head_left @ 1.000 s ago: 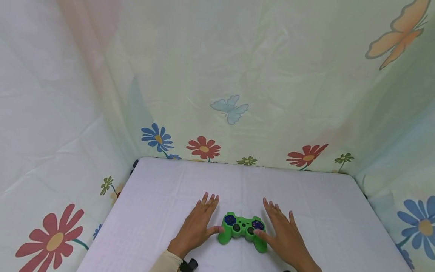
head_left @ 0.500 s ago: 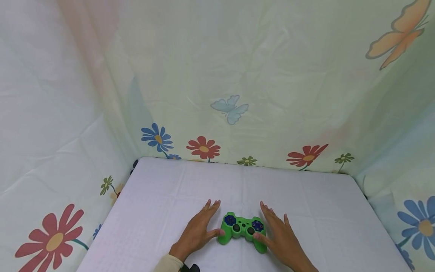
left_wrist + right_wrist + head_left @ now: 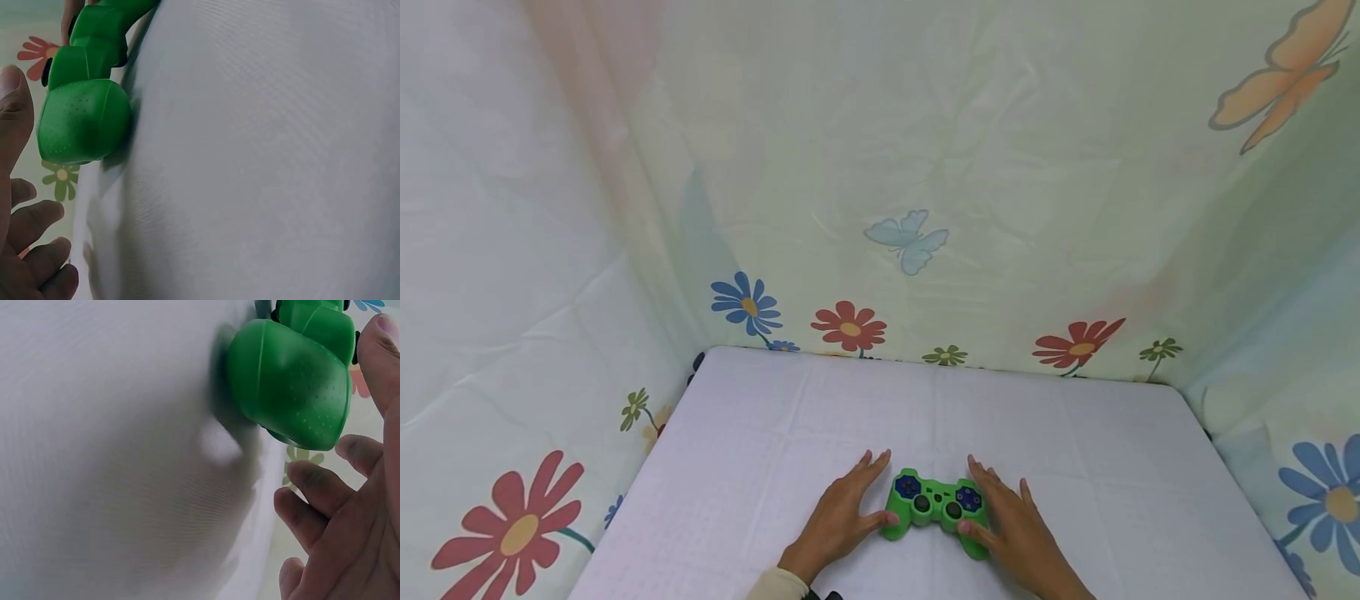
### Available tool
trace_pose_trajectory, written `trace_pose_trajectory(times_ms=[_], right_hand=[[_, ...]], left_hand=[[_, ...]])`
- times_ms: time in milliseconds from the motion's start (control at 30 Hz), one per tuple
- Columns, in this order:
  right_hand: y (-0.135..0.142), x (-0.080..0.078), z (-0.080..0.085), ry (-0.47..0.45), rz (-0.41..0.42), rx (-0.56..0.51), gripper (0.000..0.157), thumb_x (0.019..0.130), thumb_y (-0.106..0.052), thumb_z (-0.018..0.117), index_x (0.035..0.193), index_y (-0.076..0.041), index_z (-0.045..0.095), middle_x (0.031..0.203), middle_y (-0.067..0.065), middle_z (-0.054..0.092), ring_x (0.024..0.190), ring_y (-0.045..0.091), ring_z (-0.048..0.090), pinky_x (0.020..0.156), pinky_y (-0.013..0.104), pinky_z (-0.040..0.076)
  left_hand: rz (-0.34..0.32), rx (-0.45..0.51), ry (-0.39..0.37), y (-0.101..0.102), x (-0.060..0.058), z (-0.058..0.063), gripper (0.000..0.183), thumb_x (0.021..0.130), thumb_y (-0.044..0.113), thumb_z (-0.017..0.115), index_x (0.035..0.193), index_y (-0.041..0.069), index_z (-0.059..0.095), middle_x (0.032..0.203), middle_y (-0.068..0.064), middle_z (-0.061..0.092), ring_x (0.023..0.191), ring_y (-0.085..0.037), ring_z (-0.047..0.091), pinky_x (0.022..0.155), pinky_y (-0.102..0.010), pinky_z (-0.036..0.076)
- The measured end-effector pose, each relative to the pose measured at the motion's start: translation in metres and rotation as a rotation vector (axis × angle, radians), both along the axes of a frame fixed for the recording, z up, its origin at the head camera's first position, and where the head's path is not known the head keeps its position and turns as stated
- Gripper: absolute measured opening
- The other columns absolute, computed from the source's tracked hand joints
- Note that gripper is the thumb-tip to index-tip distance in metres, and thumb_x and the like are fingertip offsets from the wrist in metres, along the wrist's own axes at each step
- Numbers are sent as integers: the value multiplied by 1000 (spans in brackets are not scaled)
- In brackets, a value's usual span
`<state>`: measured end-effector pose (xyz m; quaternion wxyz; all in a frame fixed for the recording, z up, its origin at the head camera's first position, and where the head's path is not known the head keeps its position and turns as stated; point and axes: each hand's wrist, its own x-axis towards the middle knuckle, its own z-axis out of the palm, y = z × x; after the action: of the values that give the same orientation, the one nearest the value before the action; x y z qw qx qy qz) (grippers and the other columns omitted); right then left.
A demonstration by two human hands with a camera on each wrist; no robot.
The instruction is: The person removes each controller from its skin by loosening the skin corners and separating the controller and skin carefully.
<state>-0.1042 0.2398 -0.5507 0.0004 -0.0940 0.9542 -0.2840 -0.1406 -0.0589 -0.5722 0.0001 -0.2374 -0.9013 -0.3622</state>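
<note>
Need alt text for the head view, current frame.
A person's left hand and right hand flank a green game controller on a white-covered table, thumbs over its handles. Behind is a pale backdrop printed with flowers and butterflies.

wht-cloth tbl (image 3: 925,408), creased | flwr-print curtain (image 3: 820,150) behind + both sides | back wall L-R incl. blue flwr (image 3: 748,305), red flwr (image 3: 849,327), grn flwr (image 3: 945,356) | pale-blue btfly (image 3: 912,243) ctr, above | orange btfly (image 3: 1288,77) top R | big red flwr (image 3: 518,533) low L | big blue flwr (image 3: 1339,502) low R | dk obj (image 3: 698,362) by tbl far-L corner, ID unclear
</note>
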Motion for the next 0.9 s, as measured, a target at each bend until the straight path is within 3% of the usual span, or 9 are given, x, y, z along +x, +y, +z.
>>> trace_pose_trajectory(times_ms=[233,900], right_hand=[[1,1,-9,14,14,-42,90,87,-49,80,163,-16,45,161,15,53,149,47,48,121,80,17],[1,0,-12,-89,16,-103,86,92,-47,77,165,-19,40,164,15,49,151,44,45,125,76,12]], left_hand=[[16,6,21,2,2,-6,88,88,55,74,163,22,45,160,-27,49,139,-43,59,109,-61,50],[47,17,13,11,3,-14,74,91,58,72,156,28,55,157,-18,56,142,-42,57,112,-62,48]])
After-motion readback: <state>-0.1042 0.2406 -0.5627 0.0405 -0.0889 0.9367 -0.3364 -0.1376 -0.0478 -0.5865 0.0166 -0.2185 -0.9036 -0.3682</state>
